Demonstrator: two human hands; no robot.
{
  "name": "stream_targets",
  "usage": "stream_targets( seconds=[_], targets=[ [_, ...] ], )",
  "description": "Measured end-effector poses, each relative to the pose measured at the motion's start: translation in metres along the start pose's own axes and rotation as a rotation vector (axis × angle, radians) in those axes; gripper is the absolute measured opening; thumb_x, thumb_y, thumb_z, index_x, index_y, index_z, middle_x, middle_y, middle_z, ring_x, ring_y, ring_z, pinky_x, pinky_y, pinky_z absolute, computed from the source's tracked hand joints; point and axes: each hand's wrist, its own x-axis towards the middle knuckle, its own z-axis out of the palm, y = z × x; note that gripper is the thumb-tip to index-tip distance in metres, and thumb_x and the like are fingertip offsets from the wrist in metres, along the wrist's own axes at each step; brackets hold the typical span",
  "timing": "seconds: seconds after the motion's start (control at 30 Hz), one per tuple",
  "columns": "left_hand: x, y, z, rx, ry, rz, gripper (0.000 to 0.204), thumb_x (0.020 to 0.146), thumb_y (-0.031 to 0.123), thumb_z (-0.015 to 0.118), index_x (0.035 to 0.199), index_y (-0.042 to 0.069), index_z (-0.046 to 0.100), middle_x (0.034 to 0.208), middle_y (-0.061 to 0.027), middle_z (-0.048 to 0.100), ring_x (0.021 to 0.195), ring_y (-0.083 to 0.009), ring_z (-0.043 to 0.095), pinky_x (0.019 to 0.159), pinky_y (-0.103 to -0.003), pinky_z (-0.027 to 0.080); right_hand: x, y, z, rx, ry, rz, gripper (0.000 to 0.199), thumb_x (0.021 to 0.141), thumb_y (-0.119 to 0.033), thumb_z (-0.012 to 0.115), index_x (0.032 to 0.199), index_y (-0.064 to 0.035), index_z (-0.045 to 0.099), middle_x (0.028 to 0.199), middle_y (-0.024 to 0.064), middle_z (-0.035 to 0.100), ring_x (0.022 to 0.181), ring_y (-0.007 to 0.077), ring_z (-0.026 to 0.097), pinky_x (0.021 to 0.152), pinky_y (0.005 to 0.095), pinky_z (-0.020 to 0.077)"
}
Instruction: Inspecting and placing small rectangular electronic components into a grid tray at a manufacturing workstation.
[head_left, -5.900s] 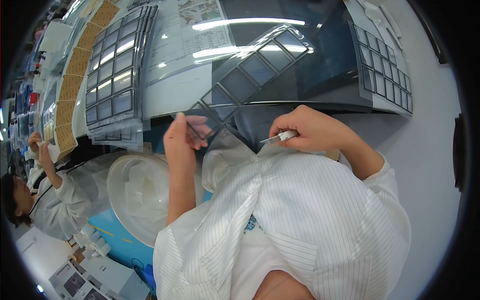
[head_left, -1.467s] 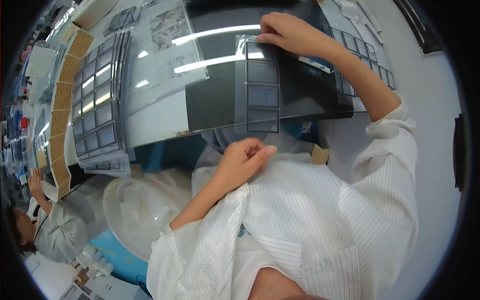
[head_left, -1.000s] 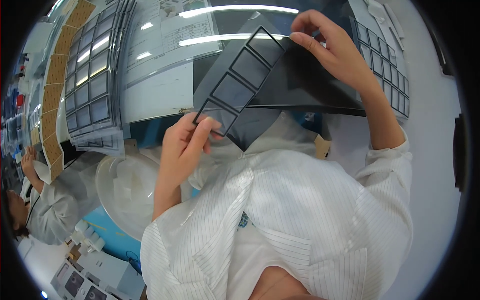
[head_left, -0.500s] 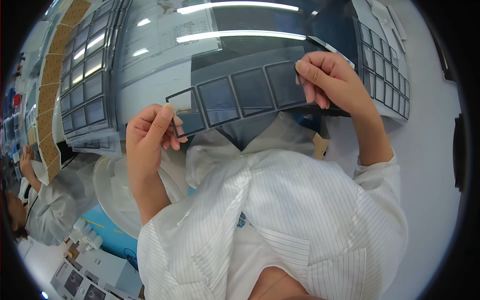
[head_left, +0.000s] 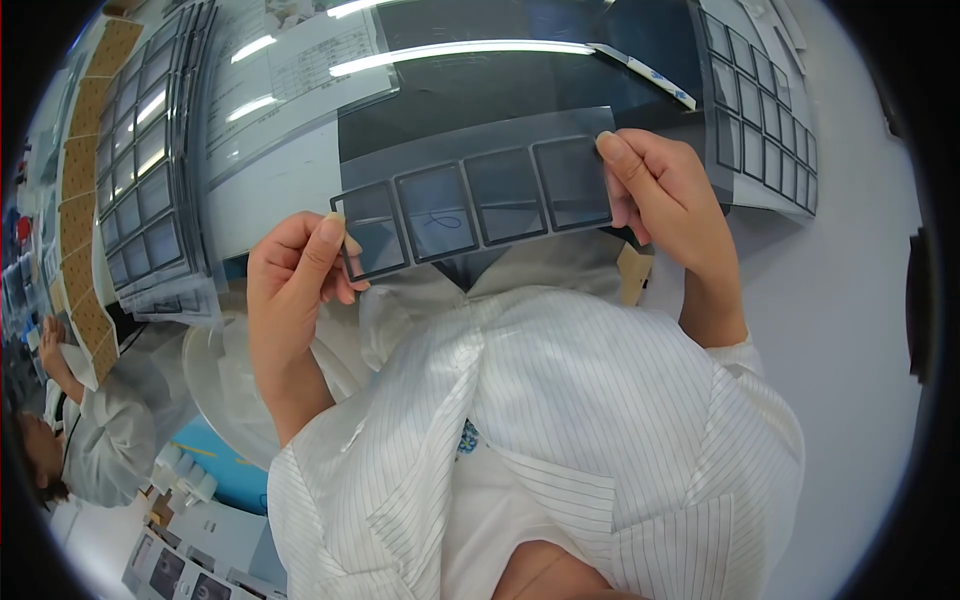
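Observation:
Between my hands I hold up a clear film strip [head_left: 437, 212] carrying several dark-framed rectangular panels in a row. My left hand [head_left: 300, 262] pinches its left end, thumb on top at the corner of the frame. My right hand [head_left: 660, 190] grips the right end in the same way, thumb over the upper right corner. The strip is held above the front edge of the table, its right end a little higher. A thin curly mark shows in the second panel from the left.
At the left lies a stack of similar framed sheets [head_left: 150, 170], beside a row of tan dotted panels [head_left: 80, 205]. Another stack of framed sheets [head_left: 755, 110] lies at the right. A white strip with blue marks [head_left: 655, 82] rests behind. A co-worker's hand [head_left: 52, 350] shows far left.
The strip has turned slightly and now lies more level, its right end lower than before. My right hand has come down a little. The table and stacks have shifted in view.

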Motion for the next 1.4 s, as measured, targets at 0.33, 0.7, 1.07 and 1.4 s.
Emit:
stream_targets(
  seconds=[0.33, 0.7, 1.07, 1.4],
  targets=[
    [0.000, -0.001, 0.000, 0.016, 0.016, -0.001, 0.028, 0.097, 0.026, 0.059, 0.080, 0.004, 0.063, 0.063, -0.0009, 0.060, 0.049, -0.0053, 0.054, 0.046, -0.017, 0.033, 0.003, -0.001, -0.003, 0.077, -0.062, 0.069, 0.044, 0.102, -0.030, 0.046, 0.064, -0.0079, 0.046, 0.051, 0.0012, 0.051, 0.036, 0.0045, 0.037, 0.037, 0.0210, 0.0297],
    [-0.002, 0.001, 0.001, 0.005, 0.025, 0.001, 0.028, 0.097, 0.025, 0.058, 0.080, 0.004, 0.063, 0.063, -0.0010, 0.061, 0.050, -0.0049, 0.054, 0.047, -0.017, 0.034, 0.004, -0.001, -0.007, 0.078, -0.096, 0.086, 0.048, 0.100, -0.038, 0.047, 0.066, -0.0049, 0.050, 0.053, 0.0019, 0.053, 0.039, 0.0070, 0.043, 0.039, 0.0236, 0.0335],
    [-0.002, 0.002, -0.002, -0.030, -0.035, 0.004, 0.027, 0.097, 0.023, 0.057, 0.080, 0.003, 0.063, 0.063, -0.0014, 0.061, 0.050, -0.0038, 0.053, 0.048, -0.016, 0.034, 0.005, 0.001, -0.005, 0.111, -0.078, 0.084, 0.046, 0.101, -0.033, 0.048, 0.064, -0.0064, 0.048, 0.052, 0.0016, 0.052, 0.037, 0.0054, 0.039, 0.039, 0.0221, 0.0303],
    [-0.003, 0.001, 0.001, -0.103, -0.081, 0.000, 0.027, 0.097, 0.022, 0.059, 0.080, 0.001, 0.064, 0.061, -0.0012, 0.059, 0.050, -0.0048, 0.055, 0.048, -0.018, 0.041, 0.005, 0.010, -0.006, 0.168, -0.082, 0.043, 0.045, 0.102, -0.031, 0.048, 0.064, -0.0069, 0.045, 0.051, 0.0025, 0.050, 0.036, 0.0041, 0.036, 0.037, 0.0213, 0.0266]
  ],
)
